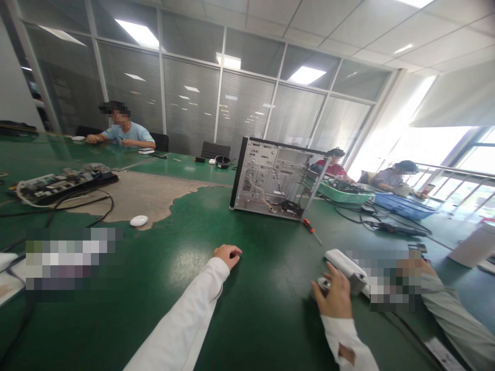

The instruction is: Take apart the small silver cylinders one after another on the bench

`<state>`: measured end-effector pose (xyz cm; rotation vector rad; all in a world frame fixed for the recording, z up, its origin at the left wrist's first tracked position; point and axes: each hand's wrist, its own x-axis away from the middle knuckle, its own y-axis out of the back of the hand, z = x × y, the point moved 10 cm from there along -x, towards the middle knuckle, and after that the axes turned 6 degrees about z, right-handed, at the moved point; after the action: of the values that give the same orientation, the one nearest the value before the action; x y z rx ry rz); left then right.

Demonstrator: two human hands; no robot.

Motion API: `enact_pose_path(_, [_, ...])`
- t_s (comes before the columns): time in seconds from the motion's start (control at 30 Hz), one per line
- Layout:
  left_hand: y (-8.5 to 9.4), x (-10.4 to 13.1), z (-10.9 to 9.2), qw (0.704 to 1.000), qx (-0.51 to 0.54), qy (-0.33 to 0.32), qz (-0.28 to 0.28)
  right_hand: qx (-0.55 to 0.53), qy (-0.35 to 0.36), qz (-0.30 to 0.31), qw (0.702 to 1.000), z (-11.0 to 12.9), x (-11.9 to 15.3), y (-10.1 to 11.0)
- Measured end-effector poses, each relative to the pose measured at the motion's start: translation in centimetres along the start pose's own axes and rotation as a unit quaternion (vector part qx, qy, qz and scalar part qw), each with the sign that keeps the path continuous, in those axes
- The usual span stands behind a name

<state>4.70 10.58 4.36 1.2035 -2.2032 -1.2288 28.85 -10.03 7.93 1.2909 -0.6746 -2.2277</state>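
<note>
My left hand (227, 256), in a white sleeve, rests on the green table with its fingers curled in; whether something small is inside is hidden. Farther right, my right hand (333, 292) has its thumb and fingers around a small round metallic object (324, 283). Just beside that hand lies a white power strip (346, 265) with a grey block at its near end. An open computer case (266, 180) stands beyond both hands, its metal inside and loose cables showing. A screwdriver (312, 231) with an orange handle lies at the case's lower right corner.
Another person's arm (448, 304) reaches in at the right. Green (340, 192) and blue baskets (404, 206) and black cables lie at the back right. On the left are a board of electronics (62, 185), cables and a white round lid (138, 221). Several people sit beyond.
</note>
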Motion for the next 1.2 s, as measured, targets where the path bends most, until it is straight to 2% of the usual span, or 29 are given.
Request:
enact_pose_path(0.1, [0.1, -0.1, 0.0, 1.000, 0.010, -0.003, -0.007, -0.131, 0.083, 0.069, 0.986, 6.3, -0.5, -3.9])
enact_pose_path(0.2, [0.1, -0.4, 0.2, 0.999, 0.028, -0.015, -0.020, -0.214, 0.130, 0.125, 0.960, 12.0, -0.9, -7.7])
enact_pose_path(0.27, [0.4, -0.5, 0.6, 0.998, 0.045, -0.024, -0.045, -0.248, 0.140, 0.148, 0.947, 14.8, -1.3, -10.1])
enact_pose_path(0.37, [1.0, -0.5, 1.8, 0.992, 0.085, -0.012, -0.091, -0.264, 0.145, 0.148, 0.942, 17.0, -1.9, -12.6])
enact_pose_path(0.43, [1.3, -0.5, 2.7, 0.988, 0.105, 0.011, -0.112, -0.258, 0.152, 0.145, 0.943, 17.5, -2.0, -13.4])
enact_pose_path(0.53, [1.3, -0.4, 3.0, 0.989, 0.103, 0.024, -0.108, -0.276, 0.155, 0.174, 0.932, 17.1, -1.9, -13.7])
enact_pose_path(0.63, [0.8, -0.3, 1.8, 0.996, 0.048, 0.000, -0.070, -0.321, 0.134, 0.203, 0.915, 16.2, -1.9, -13.4])
enact_pose_path(0.73, [0.3, 0.2, 0.5, 0.999, -0.002, -0.019, -0.042, -0.325, 0.135, 0.184, 0.918, 16.0, -2.2, -12.9])
enact_pose_path(0.93, [-0.2, 0.4, -1.0, 0.996, -0.061, 0.017, -0.063, -0.312, 0.152, 0.165, 0.923, 16.2, -2.3, -13.4])
enact_pose_path(1.07, [-0.3, 0.2, -0.8, 0.995, -0.027, 0.044, -0.087, -0.345, 0.102, 0.178, 0.916, 15.3, -2.5, -13.9])
enact_pose_path(1.2, [0.2, 0.3, -0.4, 0.992, 0.060, 0.025, -0.109, -0.423, -0.014, 0.190, 0.886, 13.3, -2.7, -15.1])
